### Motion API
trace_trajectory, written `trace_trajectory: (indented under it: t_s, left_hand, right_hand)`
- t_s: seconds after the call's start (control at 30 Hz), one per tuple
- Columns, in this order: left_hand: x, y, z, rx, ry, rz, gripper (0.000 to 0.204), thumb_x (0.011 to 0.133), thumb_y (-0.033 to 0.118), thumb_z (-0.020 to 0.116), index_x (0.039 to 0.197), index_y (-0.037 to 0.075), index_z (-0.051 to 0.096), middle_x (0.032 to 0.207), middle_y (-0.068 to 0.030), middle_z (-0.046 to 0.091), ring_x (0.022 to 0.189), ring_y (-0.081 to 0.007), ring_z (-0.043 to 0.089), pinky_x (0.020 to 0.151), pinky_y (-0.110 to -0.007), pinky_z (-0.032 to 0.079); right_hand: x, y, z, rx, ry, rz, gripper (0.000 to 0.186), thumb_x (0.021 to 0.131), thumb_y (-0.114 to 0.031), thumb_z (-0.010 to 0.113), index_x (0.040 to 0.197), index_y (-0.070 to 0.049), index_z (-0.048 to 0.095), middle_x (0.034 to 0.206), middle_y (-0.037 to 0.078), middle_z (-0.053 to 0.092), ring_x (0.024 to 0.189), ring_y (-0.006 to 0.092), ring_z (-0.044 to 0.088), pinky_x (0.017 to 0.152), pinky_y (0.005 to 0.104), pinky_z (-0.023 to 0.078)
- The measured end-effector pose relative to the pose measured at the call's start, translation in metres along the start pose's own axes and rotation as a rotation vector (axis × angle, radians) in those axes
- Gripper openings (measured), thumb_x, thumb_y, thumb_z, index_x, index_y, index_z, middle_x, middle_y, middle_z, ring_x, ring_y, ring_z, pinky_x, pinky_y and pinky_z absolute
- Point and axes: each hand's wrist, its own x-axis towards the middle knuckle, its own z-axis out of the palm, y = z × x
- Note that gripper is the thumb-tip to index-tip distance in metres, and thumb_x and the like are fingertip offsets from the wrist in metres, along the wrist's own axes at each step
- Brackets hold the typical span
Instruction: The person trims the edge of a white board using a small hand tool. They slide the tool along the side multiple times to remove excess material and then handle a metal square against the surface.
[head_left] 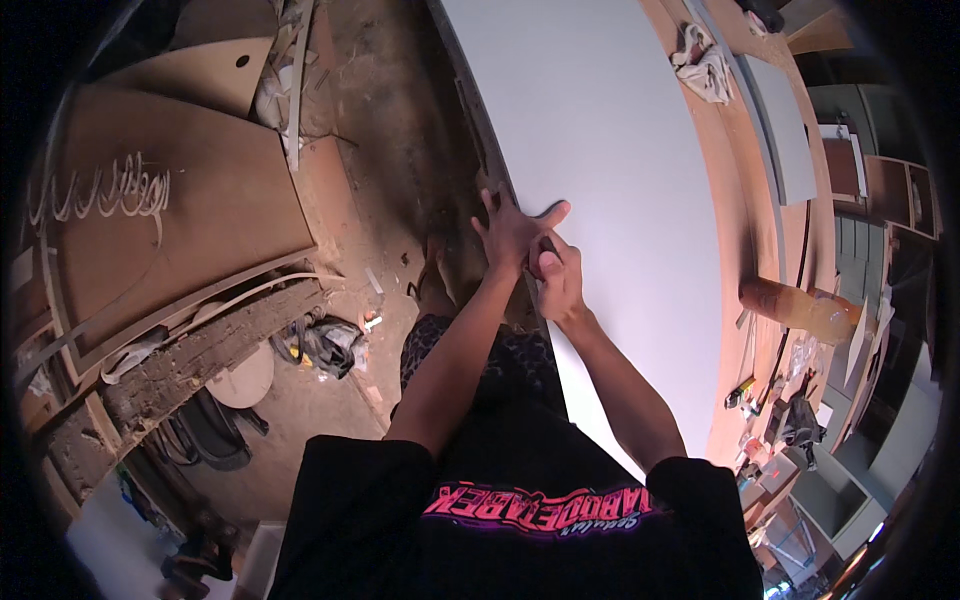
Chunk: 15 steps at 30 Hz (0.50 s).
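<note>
Left hand (512,228) spread open, flat on the white panel (610,180) edge; right hand (556,277) fisted beside it, contents hidden

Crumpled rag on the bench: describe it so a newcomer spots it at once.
Start from the big white panel that both hands press at its near edge. Follow its far right side to the brown bench strip alongside. The crumpled rag lies there near the top, the only soft, wrinkled whitish thing among flat boards.
</note>
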Motion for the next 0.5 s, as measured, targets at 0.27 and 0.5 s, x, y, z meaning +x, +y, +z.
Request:
trace_trajectory:
  t_s: [0.27, 0.5]
  left_hand:
    - [-0.050, -0.005, 0.022, 0.100, 0.083, 0.020, 0.135, 0.063, 0.075, 0.072, 0.150, -0.014, 0.018, 0.153, -0.0298, 0.033, 0.152, -0.0357, 0.010, 0.120, -0.057, 0.006]
    - [-0.079, -0.018, 0.036, 0.071, 0.089, -0.003, 0.137, 0.062, 0.075, 0.074, 0.151, -0.012, 0.015, 0.154, -0.0289, 0.032, 0.152, -0.0349, 0.012, 0.121, -0.056, 0.007]
  right_hand:
    - [-0.063, 0.000, -0.029, -0.028, -0.018, -0.030, 0.065, 0.097, -0.061, 0.037, 0.078, 0.000, 0.047, 0.060, 0.003, 0.041, 0.055, 0.0152, 0.038, 0.051, 0.0322, 0.031]
    - [-0.100, 0.002, -0.033, 0.069, -0.016, -0.049, 0.067, 0.095, -0.065, 0.039, 0.075, -0.001, 0.045, 0.060, 0.003, 0.041, 0.057, 0.0142, 0.039, 0.052, 0.0317, 0.030]
